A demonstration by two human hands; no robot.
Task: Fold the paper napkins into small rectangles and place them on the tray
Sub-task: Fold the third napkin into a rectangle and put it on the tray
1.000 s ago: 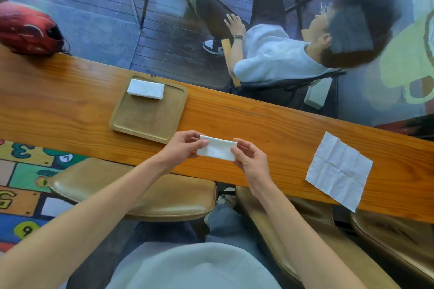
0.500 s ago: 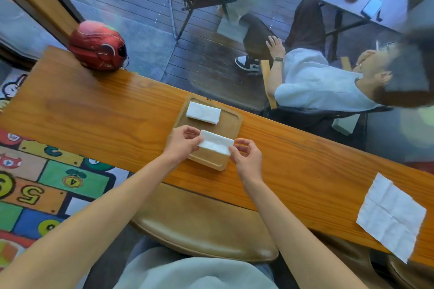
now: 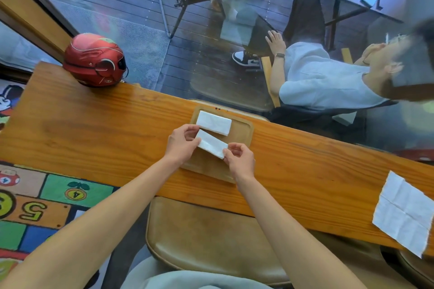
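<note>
Wooden tray (image 3: 244, 129) on the desk (image 3: 94, 129) has one folded napkin (image 3: 213, 123) lying at its 12 o'clock end. Left hand (image 3: 180, 144) and right hand (image 3: 240, 159) pinch a second folded napkin (image 3: 211, 144) just over the tray, long axis running 10 to 4 o'clock.

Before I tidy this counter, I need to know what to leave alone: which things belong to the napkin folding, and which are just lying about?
In use: held napkin, pinched by left hand and right hand; folded napkin; tray; unfolded napkin.

Lying about: red helmet.
</note>
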